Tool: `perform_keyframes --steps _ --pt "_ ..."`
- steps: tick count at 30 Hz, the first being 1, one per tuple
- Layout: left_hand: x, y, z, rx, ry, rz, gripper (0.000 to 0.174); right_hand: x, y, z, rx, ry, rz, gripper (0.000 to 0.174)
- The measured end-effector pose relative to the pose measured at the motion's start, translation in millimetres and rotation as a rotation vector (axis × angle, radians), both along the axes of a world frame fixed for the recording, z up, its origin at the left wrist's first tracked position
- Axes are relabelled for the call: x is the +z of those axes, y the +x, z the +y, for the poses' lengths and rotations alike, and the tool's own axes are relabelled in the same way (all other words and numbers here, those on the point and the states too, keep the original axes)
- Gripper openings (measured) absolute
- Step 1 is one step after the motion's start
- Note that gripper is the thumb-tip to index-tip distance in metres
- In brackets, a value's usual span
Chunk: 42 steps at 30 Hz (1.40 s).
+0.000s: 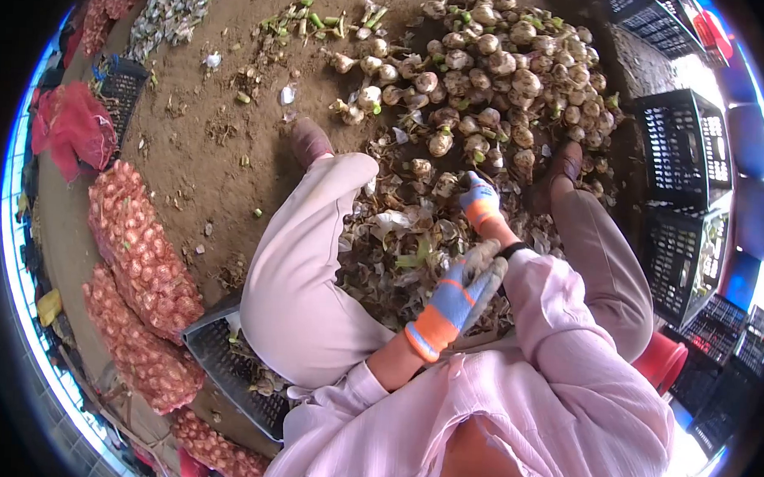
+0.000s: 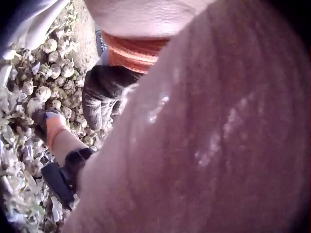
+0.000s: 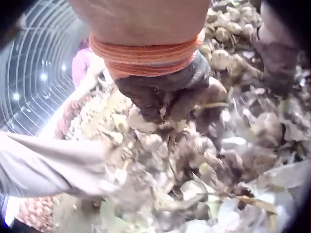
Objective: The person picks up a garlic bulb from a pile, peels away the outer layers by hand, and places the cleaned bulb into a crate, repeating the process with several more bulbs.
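Note:
My right hand (image 1: 482, 202), in a blue and orange glove with dark palm and fingertips, is down at the near edge of a heap of garlic bulbs (image 1: 522, 75). In the right wrist view its fingers curl down round a pale garlic bulb (image 3: 218, 91), partly hidden by the dark glove. My left hand (image 1: 460, 296), gloved alike, lies across the right forearm beside the black wrist strap (image 1: 513, 250). In the left wrist view a pink sleeve (image 2: 209, 126) hides its fingertips; I cannot tell whether they grip anything. Loose garlic skins (image 1: 399, 239) spread between the legs.
Full red mesh sacks (image 1: 142, 238) and a dark crate (image 1: 242, 377) stand on the left. Black crates (image 1: 684, 152) line the right side, with a red bucket (image 1: 659, 362) near the hip. Cut green stems (image 1: 318, 22) lie on the dirt floor (image 1: 208, 148).

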<state>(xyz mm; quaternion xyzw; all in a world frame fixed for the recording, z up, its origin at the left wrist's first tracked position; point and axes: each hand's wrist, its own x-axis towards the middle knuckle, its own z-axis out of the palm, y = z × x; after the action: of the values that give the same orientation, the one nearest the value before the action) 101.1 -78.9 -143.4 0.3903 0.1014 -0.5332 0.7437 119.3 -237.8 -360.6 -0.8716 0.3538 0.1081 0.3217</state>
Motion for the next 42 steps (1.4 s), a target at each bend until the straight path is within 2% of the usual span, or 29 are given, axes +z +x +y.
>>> perform_keyframes --steps 2,3,4,6,7,9,10,12,13,14,16,17,18,20,21,22,25,27,28,29,30,31,32,33,36,37,40,41,42 --pt "4 2 1 -0.005 0.077 -0.141 0.049 18 -18 -10 -0.115 0.277 -0.242 0.024" --pt "-11 0 2 0.047 0.11 -0.262 0.057 46 -25 -11 -0.225 0.578 -0.434 0.025" --pt "-26 -2 1 0.101 0.141 -0.383 0.065 93 -32 -13 -0.167 0.577 -0.435 0.025" --pt "8 16 7 -0.111 0.497 -1.374 0.081 174 -51 -11 -0.232 0.836 -0.501 0.026" --pt "26 17 7 -0.148 0.501 -1.488 0.091 211 -61 -9 -0.218 0.914 -0.487 0.028" --pt "36 11 11 -0.128 0.268 -1.672 0.084 276 -81 -9 -0.14 1.101 -0.412 0.032" --pt "41 8 15 -0.125 0.168 -1.789 0.079 292 -92 -9 -0.086 1.108 -0.439 0.032" --pt "62 -5 22 0.002 0.047 -1.799 0.072 319 -114 -4 -0.129 1.196 -0.573 0.033" --pt "75 -11 26 0.065 -0.014 -1.801 0.068 324 -125 4 -0.155 1.523 -0.834 0.033" --pt "88 -18 30 0.094 0.017 -1.858 0.069 322 -129 20 -0.359 1.489 -1.06 0.032" --pt "110 -33 42 0.156 0.09 -1.966 0.07 338 -150 33 -0.558 1.281 -0.874 0.032" --pt "117 -38 47 0.111 0.128 -2.004 0.072 329 -164 37 -0.417 1.21 -0.835 0.033" --pt "120 -42 53 0.068 0.163 -2.055 0.073 338 -171 48 -0.39 1.271 -0.798 0.031" --pt "124 -53 63 -0.025 0.233 -2.146 0.075 338 -173 72 -0.315 1.231 -0.892 0.026" --pt "130 -60 63 -0.012 0.231 -2.093 0.078 326 -175 71 -0.145 1.319 -0.949 0.025" --pt "131 -64 64 0.001 0.217 -2.094 0.077 361 -173 81 -0.262 1.358 -0.772 0.023" --pt "136 -69 71 -0.004 0.154 -2.057 0.072 368 -177 86 -0.192 1.388 -0.796 0.02" --pt "133 -74 77 -0.007 0.064 -1.742 0.066 354 -182 87 -0.096 1.312 -0.881 0.02" --pt "141 -77 77 -0.008 0.022 -1.581 0.063 347 -183 83 0.033 1.027 -0.963 0.02" --pt "157 -83 85 -0.141 -0.034 -0.722 0.053 340 -183 77 0.157 0.736 -1.026 0.021" --pt "158 -83 86 -0.12 -0.141 -0.492 0.052 336 -184 71 0.274 0.442 -1.072 0.021" --pt "158 -82 87 -0.099 -0.244 -0.263 0.052 342 -187 68 0.245 0.009 -0.991 0.024" --pt "157 -80 87 -0.076 -0.345 -0.035 0.053 333 -186 63 0.23 -0.171 -0.999 0.028" --pt "156 -77 89 -0.088 -0.368 -0.019 0.057 336 -186 65 0.156 0.078 -0.973 0.027" --pt "151 -77 91 -0.062 -0.232 -0.296 0.056 352 -197 76 -0.078 0.818 -0.822 0.024" --pt "155 -78 89 -0.073 -0.247 -0.438 0.05 358 -199 77 -0.159 1.057 -0.749 0.023" --pt "159 -93 81 -0.011 -0.009 -0.794 0.043 378 -197 82 -0.075 1.402 -0.795 0.023" --pt "155 -93 78 0.008 -0.044 -0.919 0.042 359 -198 83 -0.014 1.499 -0.843 0.025" --pt "153 -94 75 0.034 -0.076 -1.042 0.04 377 -193 96 -0.097 1.341 -0.838 0.025"
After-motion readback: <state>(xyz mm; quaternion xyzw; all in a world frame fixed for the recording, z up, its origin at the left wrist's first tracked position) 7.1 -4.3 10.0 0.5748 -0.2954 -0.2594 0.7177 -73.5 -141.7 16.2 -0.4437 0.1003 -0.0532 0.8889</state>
